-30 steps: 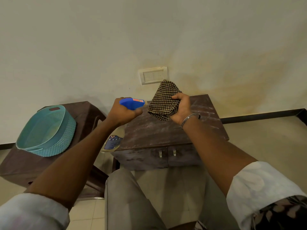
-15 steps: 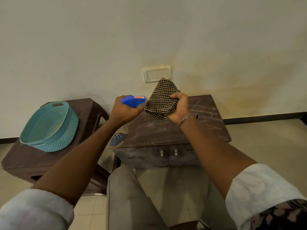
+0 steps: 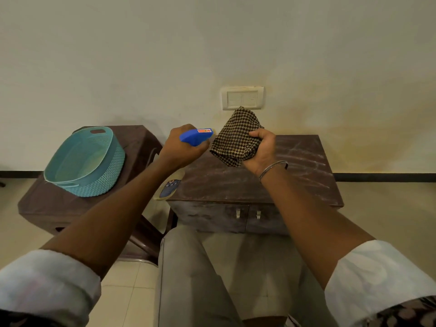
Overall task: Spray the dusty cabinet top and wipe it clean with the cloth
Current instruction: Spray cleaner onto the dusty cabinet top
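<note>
Currently the spray bottle (image 3: 195,137) is hanging over the left edge of the cabinet top (image 3: 295,175), blue nozzle pointing right at the cloth (image 3: 236,138), body slanting down-left. Left hand (image 3: 181,149) is gripping the bottle neck, fingers curled tight. Right hand (image 3: 262,149) is clutching the bunched cloth above the dusty, streaked top, just beside the nozzle. Teal basket (image 3: 99,185) is sitting on the left desk (image 3: 47,208).

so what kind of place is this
Probably a room in a home: a dusty low cabinet against a plain wall with a switch plate, a teal basket on a side table, and a tiled floor.
</note>
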`<state>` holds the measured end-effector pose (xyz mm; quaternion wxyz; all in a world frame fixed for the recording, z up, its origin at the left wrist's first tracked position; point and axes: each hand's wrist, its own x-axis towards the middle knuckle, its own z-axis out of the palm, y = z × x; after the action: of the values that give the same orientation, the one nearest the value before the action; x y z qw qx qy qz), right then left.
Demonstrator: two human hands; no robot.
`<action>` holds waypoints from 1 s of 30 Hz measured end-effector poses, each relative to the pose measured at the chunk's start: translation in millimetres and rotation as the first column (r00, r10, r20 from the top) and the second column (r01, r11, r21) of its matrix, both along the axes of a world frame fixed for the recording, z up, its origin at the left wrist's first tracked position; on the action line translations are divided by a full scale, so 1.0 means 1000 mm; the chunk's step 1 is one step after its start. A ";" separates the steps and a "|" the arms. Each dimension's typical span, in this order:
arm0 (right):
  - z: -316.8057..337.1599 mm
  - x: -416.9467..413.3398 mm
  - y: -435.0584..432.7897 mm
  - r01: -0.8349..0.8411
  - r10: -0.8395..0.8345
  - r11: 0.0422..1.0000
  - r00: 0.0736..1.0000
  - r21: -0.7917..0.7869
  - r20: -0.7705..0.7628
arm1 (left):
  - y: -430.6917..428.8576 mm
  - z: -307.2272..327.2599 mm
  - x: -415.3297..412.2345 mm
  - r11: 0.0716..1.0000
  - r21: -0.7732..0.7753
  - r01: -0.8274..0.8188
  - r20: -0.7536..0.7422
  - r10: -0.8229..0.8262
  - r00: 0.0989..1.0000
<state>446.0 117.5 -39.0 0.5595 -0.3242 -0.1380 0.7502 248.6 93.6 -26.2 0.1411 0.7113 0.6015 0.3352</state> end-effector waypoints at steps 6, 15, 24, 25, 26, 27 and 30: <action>0.010 -0.017 0.003 -0.046 0.047 0.999 0.996 0.026 -0.069 | -0.005 0.034 -0.014 0.993 0.042 -0.112 0.201 0.101 0.974; 0.059 -0.108 0.001 -0.241 0.260 0.961 0.954 0.132 -0.151 | -0.016 0.113 -0.078 0.929 0.197 -0.315 0.478 0.190 0.858; 0.073 -0.207 -0.010 -0.320 0.335 0.939 0.934 0.124 -0.128 | -0.043 0.159 -0.171 0.749 0.336 -0.571 0.631 0.272 0.727; 0.071 -0.215 -0.010 -0.330 0.344 0.937 0.929 0.119 -0.134 | -0.046 0.164 -0.182 0.728 0.341 -0.595 0.653 0.272 0.707; 0.069 -0.222 -0.011 -0.340 0.353 0.934 0.926 0.111 -0.135 | -0.048 0.168 -0.192 0.707 0.336 -0.623 0.676 0.280 0.682; 0.067 -0.227 -0.011 -0.351 0.363 0.930 0.922 0.107 -0.137 | -0.049 0.171 -0.202 0.693 0.321 -0.646 0.698 0.287 0.656; 0.057 -0.240 -0.013 -0.374 0.383 0.923 0.913 0.086 -0.141 | -0.051 0.167 -0.224 0.677 0.284 -0.679 0.737 0.299 0.606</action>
<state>205.7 104.4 18.3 0.4217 -0.2158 -0.1755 0.8630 24.7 42.5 141.2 0.0275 0.3589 0.5742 0.7354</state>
